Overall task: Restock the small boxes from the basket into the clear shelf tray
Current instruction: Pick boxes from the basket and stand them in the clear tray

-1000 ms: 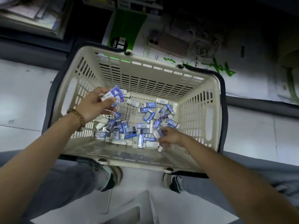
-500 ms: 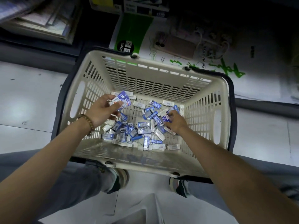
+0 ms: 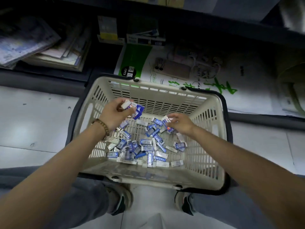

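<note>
Crouched over a beige slotted basket (image 3: 212,113) set on pale floor tiles (image 3: 33,121), with the left shoe (image 3: 123,200) and right shoe (image 3: 183,202) just beyond its near rim. Gripping several blue-and-white held boxes (image 3: 134,109) in the left hand (image 3: 115,115), fingers curled round them, up over the far-left part of the basket and clear of its bottom. Wearing a beaded bracelet (image 3: 101,126) on that wrist. Pinching a single box (image 3: 166,119) between thumb and fingertips of the right hand (image 3: 180,123), somewhat blurred, low over the far-right part of the basket, just above the scatter there. Lying across the basket bottom, many more loose boxes (image 3: 140,149), thickest toward the near side, some flat, some on edge, a few overlapping. Folded down outside the left and right walls, dark carry handles (image 3: 225,109). Beyond the far rim, on a low dark shelf: a green-and-white pack (image 3: 135,58) touching the basket's far-left corner, a phone (image 3: 173,69) to its right resting on white printed packaging, and a slanting stack of booklets (image 3: 33,47) far left. No telling where the clear shelf tray sits from this angle.
</note>
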Action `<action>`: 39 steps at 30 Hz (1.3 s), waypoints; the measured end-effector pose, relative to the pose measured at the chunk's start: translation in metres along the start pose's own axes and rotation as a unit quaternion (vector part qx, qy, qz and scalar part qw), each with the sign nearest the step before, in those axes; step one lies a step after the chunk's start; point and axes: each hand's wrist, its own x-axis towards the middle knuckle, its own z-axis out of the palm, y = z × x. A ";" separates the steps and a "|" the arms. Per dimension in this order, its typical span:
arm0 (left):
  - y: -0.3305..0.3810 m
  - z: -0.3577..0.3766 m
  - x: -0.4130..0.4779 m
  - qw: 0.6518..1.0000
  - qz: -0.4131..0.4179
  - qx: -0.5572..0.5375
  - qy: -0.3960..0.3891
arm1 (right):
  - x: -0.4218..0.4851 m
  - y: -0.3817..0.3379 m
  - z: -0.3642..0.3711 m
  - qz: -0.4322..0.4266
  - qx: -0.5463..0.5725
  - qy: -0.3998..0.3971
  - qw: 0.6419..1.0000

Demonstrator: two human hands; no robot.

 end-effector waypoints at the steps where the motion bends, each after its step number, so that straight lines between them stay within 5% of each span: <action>1: 0.016 -0.003 0.000 1.000 0.013 0.002 -0.005 | -0.013 -0.022 -0.018 -0.023 -0.004 -0.004 1.000; 4: 0.071 -0.015 -0.002 0.998 0.049 -0.037 -0.034 | -0.058 -0.085 -0.069 -0.088 0.009 0.024 0.996; 10: 0.148 -0.025 -0.026 0.953 0.041 -0.263 -0.142 | -0.146 -0.161 -0.112 -0.209 0.205 0.078 0.953; 15: 0.175 -0.012 -0.034 0.959 0.073 -0.253 -0.100 | -0.165 -0.170 -0.104 -0.239 0.287 0.107 0.921; 20: 0.196 -0.006 -0.036 0.944 0.019 -0.303 -0.127 | -0.161 -0.191 -0.093 -0.260 0.302 0.083 0.913; 29: 0.202 -0.009 -0.028 0.960 0.105 -0.195 -0.170 | -0.151 -0.203 -0.079 -0.267 0.278 0.142 0.912; 36: 0.200 -0.018 -0.021 0.963 0.248 -0.084 -0.068 | -0.148 -0.201 -0.085 -0.212 0.397 0.004 0.893; 39: 0.200 -0.011 -0.020 0.952 0.301 -0.020 -0.054 | -0.146 -0.199 -0.087 -0.232 0.385 0.002 0.893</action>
